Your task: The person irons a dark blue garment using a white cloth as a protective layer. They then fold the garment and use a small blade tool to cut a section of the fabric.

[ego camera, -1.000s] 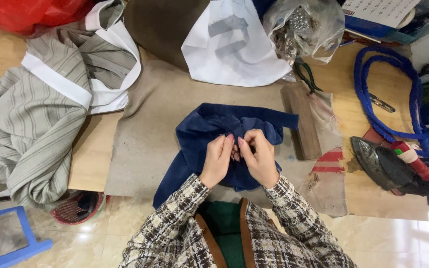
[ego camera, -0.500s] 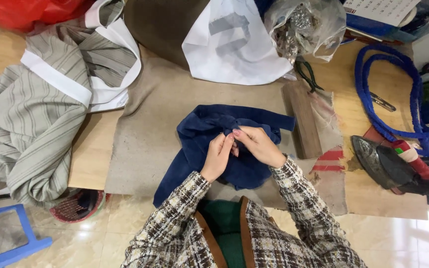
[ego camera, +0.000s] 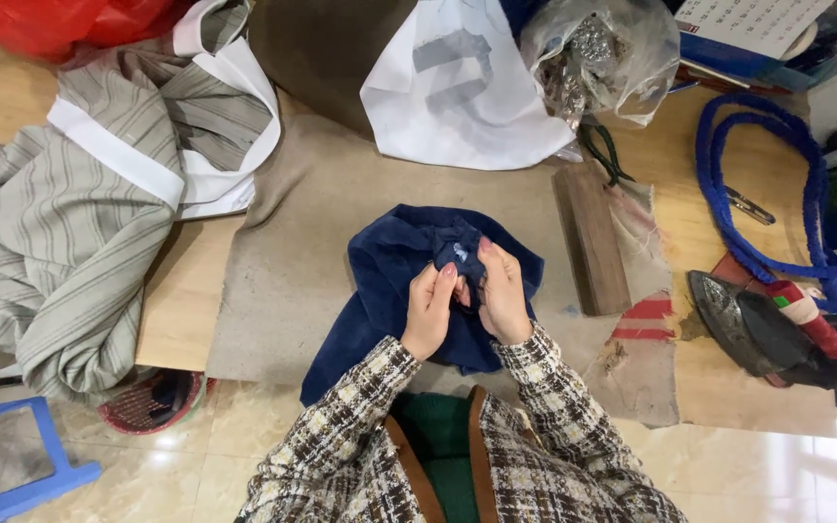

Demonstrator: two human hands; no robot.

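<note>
Both hands have drawn back together since half a second ago, the right no longer reaching across to eleven o'clock. Left hand [ego camera: 430,310] and right hand [ego camera: 502,295] sit side by side, fingers [ego camera: 484,254] curled shut, pinching a bunched fold of the navy cloth [ego camera: 389,281]. It lies on the bench's felt pad [ego camera: 293,252], spilling toward seven o'clock; wooden block [ego camera: 591,237] at three o'clock.
</note>
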